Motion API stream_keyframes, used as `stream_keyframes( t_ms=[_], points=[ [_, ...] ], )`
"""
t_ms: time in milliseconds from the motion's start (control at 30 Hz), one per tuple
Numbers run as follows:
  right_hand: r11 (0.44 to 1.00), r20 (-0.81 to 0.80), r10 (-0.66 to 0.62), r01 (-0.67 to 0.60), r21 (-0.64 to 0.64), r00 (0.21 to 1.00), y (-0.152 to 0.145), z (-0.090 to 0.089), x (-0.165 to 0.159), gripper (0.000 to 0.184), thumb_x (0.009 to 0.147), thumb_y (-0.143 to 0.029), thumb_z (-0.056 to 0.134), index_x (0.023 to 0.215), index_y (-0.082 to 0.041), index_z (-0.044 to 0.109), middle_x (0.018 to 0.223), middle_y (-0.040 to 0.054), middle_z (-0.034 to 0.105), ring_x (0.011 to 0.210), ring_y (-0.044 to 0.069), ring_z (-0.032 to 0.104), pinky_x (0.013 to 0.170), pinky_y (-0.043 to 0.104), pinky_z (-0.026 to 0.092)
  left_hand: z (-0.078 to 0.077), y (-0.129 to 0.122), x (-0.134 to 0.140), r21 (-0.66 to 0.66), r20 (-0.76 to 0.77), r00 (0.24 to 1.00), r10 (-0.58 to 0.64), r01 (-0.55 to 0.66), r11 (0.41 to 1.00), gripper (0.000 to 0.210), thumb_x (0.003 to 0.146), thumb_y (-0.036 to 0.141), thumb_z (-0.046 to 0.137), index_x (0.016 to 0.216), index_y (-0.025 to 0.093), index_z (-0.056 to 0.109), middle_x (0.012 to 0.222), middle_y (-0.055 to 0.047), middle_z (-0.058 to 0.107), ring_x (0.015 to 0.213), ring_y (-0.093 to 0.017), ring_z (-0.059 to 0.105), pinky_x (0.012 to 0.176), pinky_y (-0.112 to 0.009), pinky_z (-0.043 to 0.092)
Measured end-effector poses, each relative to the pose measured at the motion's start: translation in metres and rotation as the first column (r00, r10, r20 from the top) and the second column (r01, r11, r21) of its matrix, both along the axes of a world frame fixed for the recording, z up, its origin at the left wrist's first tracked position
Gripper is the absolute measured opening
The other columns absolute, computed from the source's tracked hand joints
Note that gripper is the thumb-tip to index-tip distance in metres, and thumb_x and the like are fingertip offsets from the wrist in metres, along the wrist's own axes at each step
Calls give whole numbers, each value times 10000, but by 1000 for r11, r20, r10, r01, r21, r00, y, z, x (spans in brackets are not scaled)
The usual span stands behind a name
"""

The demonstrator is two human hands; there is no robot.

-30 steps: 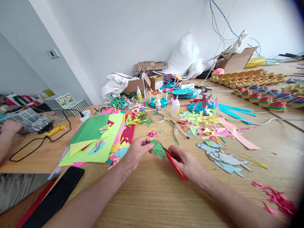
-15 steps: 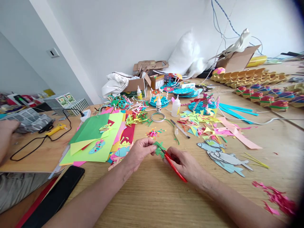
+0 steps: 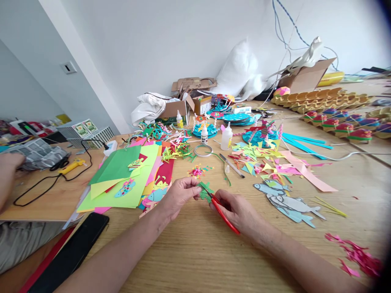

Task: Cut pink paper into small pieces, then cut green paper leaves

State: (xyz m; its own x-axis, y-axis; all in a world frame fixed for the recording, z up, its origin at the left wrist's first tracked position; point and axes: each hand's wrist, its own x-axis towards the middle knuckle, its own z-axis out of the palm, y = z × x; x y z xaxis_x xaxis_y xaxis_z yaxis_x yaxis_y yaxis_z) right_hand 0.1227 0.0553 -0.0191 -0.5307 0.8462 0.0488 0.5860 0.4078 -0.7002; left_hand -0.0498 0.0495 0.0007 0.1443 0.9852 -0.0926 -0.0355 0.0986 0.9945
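Between thumb and fingers my left hand [image 3: 182, 195] pinches a small green paper cutout [image 3: 204, 192] above the wooden table. My right hand [image 3: 233, 209] is closed round red-handled scissors [image 3: 225, 216], whose blades lie against the cutout. Whether the blades are fully closed is too small to tell. Just beyond my hands sits a little heap of colourful paper bits [image 3: 197, 171]. Grey and blue paper fish [image 3: 291, 201] lie to the right of my right hand. Left of my left hand are coloured paper sheets [image 3: 104, 179] with smaller fish cutouts [image 3: 126, 189] on them.
Glue bottles [image 3: 226, 137], a tape ring [image 3: 203, 151] and a craft knife [image 3: 232, 165] stand or lie beyond my hands. Paper scraps [image 3: 259, 152] spread to the right. A black phone [image 3: 73, 248] lies front left. Another person's arm [image 3: 9, 175] shows at the left edge.
Almost nothing differs. The scissor handles look very slightly shifted in my right hand; the green cutout stays in place.
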Motion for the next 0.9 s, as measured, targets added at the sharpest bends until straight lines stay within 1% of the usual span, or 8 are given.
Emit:
stream_keyframes(
  t_ms=[233, 367, 433, 500, 600, 667, 733, 900],
  points=[
    [1000, 13, 23, -23, 17, 1000, 1, -1, 1, 274, 805, -391, 360, 628, -193, 431, 530, -31, 439, 486, 104, 381, 447, 217, 266, 0, 0, -3, -30, 5, 1000, -30, 30, 999, 96, 654, 205, 609, 642, 121, 565, 584, 24, 511, 566, -76, 444, 588, -220, 345],
    [1000, -22, 3, -4, -29, 1000, 1, 0, 1, 288, 793, -416, 368, 613, -198, 416, 524, -37, 418, 487, 106, 376, 451, 223, 263, -1, 1, -4, -33, 11, 999, -34, 34, 999, 105, 651, 213, 616, 652, 122, 564, 584, 20, 519, 567, -78, 446, 591, -218, 348],
    [996, -85, -36, 29, -84, 996, 2, 1, 1, 286, 773, -433, 405, 603, -202, 407, 514, -46, 399, 483, 104, 370, 449, 224, 260, 0, 1, -3, -15, -9, 999, -43, 43, 999, 106, 662, 221, 607, 659, 122, 569, 588, 15, 527, 575, -83, 452, 602, -221, 353],
    [987, -199, -83, 54, -151, 976, 3, 1, 1, 272, 727, -439, 486, 613, -205, 405, 527, -53, 393, 489, 102, 373, 451, 222, 273, 1, -1, -1, 2, -49, 997, -62, 62, 998, 109, 676, 229, 592, 659, 124, 571, 593, 13, 530, 584, -86, 460, 608, -223, 354],
    [964, -421, -124, 9, -265, 899, 3, 1, 0, 281, 641, -412, 606, 677, -208, 416, 595, -48, 451, 531, 104, 421, 480, 221, 330, 1, -4, 5, 1, -94, 994, -58, 59, 998, 93, 659, 213, 600, 685, 131, 565, 612, 20, 533, 593, -87, 472, 599, -219, 356],
    [947, -516, -141, -36, -318, 845, 3, 1, -1, 289, 617, -378, 643, 707, -208, 427, 643, -38, 498, 563, 109, 455, 503, 224, 361, -2, -6, 9, -4, -105, 994, -30, 30, 1000, 111, 631, 190, 613, 699, 142, 541, 610, 32, 523, 585, -84, 472, 585, -214, 355],
    [937, -552, -154, -55, -344, 819, 2, 2, -1, 282, 607, -341, 663, 710, -205, 439, 661, -34, 518, 576, 107, 468, 512, 222, 372, -6, -7, 12, 2, -114, 993, -38, 38, 999, 127, 617, 181, 612, 687, 150, 511, 591, 42, 505, 573, -82, 464, 570, -210, 350],
    [922, -592, -170, -86, -379, 788, 1, 2, -3, 273, 599, -285, 678, 693, -198, 437, 646, -46, 510, 570, 91, 467, 507, 205, 372, -11, -8, 15, -1, -120, 986, -117, 118, 993, 143, 606, 201, 607, 646, 152, 478, 579, 45, 486, 566, -82, 457, 558, -207, 340]
  ],
)
